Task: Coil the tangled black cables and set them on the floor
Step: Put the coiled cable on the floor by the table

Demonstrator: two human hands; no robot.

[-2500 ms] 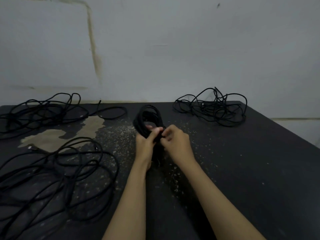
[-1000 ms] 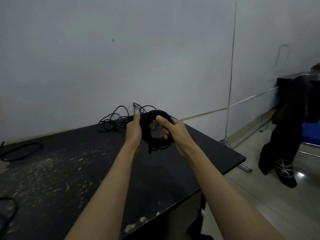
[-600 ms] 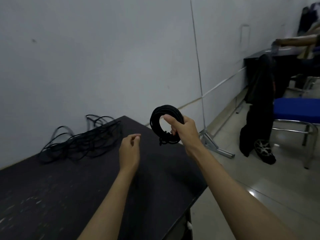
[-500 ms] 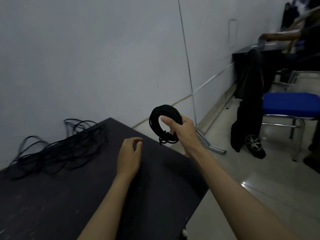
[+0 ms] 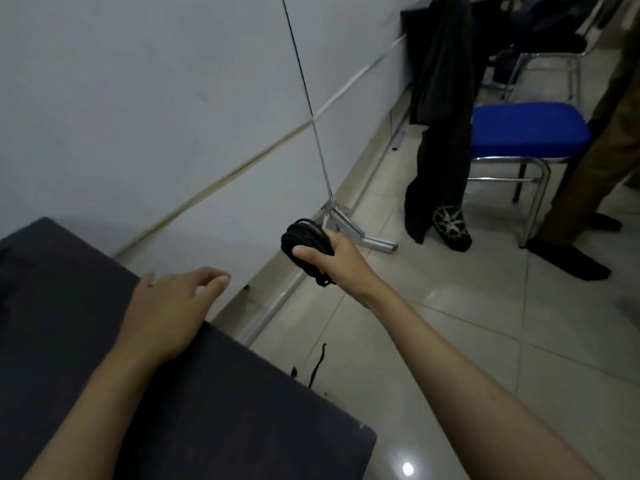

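My right hand (image 5: 334, 259) grips a tight coil of black cable (image 5: 302, 237), thumb across its front, held out past the table's right edge above the tiled floor (image 5: 485, 323). A short cable end hangs below the fist. My left hand (image 5: 173, 306) hovers over the black table (image 5: 207, 410) near its far corner, fingers relaxed and holding nothing. Thin black cable ends (image 5: 317, 367) stick up from the floor just past the table edge. The tangled cables on the table are out of view.
A white wall runs along the left, with a metal stand foot (image 5: 349, 226) at its base. A blue-seated chair (image 5: 526, 129) with a dark garment (image 5: 440, 116) hanging beside it stands at the right. Another person's legs (image 5: 595, 168) stand by the chair.
My view has swung right and down toward the floor. My right hand has carried the coil out beyond the table edge and lower. My left hand, which let go earlier, stays over the table.
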